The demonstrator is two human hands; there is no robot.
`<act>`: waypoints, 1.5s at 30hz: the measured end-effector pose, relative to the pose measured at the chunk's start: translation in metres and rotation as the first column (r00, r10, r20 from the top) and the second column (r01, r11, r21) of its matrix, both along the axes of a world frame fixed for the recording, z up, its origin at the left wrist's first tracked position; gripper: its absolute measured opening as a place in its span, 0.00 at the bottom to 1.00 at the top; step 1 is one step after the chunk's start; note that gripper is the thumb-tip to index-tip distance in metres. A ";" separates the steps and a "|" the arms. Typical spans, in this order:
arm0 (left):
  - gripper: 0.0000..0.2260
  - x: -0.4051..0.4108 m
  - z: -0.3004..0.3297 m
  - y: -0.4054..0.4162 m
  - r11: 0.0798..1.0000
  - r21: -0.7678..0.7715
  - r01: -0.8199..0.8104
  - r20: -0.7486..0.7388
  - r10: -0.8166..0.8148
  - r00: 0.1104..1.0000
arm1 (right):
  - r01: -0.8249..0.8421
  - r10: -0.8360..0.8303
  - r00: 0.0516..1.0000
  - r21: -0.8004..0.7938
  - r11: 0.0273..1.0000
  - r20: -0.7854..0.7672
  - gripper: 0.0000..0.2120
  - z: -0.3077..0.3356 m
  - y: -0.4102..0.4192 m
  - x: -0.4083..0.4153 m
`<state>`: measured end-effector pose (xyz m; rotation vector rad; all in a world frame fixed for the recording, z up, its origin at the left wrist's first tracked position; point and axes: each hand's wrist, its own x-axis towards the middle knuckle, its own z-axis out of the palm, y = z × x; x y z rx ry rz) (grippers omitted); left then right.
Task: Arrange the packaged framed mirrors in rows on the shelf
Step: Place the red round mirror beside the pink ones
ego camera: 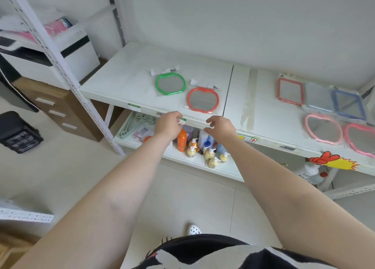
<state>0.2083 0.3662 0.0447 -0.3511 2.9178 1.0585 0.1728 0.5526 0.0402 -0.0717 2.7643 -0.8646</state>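
- Your left hand (168, 124) hovered at the shelf's (125, 80) front edge, fingers loosely curled, holding nothing.
- Your right hand (220, 126) hung beside it, fingers apart and relaxed, also bare.
- The green mirror (170, 84) lay mid-shelf; the orange mirror (203, 100) sat just beside it, nearer the front edge.
- On the right panel, red (290, 91) and blue (349, 104) mirrors lay behind two pink mirrors (323, 128) at the front edge.

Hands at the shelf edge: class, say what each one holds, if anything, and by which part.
Neither holds anything. The left hand and right hand hover with loosely curled fingers by the shelf front, short of the orange-framed mirror.
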 end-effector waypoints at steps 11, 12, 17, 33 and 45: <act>0.17 -0.040 -0.007 -0.031 1.000 -0.014 0.019 0.024 -0.019 1.000 | -0.016 0.016 1.000 0.039 0.999 0.003 0.17 -0.009 -0.035 -0.040; 0.17 -0.046 -0.007 -0.036 0.999 -0.011 0.030 0.028 -0.029 0.999 | -0.008 0.008 1.000 0.044 0.999 0.003 0.17 -0.009 -0.041 -0.043; 0.17 -0.071 -0.011 -0.069 0.992 -0.009 0.130 0.042 -0.129 0.991 | 0.089 -0.089 0.996 0.031 0.996 0.004 0.17 -0.014 -0.077 -0.053; 0.17 -0.131 -0.025 -0.166 0.901 0.034 0.432 0.108 -0.433 0.895 | 0.485 -0.484 0.869 0.015 0.874 0.100 0.16 -0.033 -0.175 -0.030; 0.24 -0.199 -0.048 -0.090 0.849 0.000 0.529 0.232 -0.514 0.826 | 0.644 -0.645 0.763 0.049 0.764 0.024 0.19 -0.047 -0.090 -0.090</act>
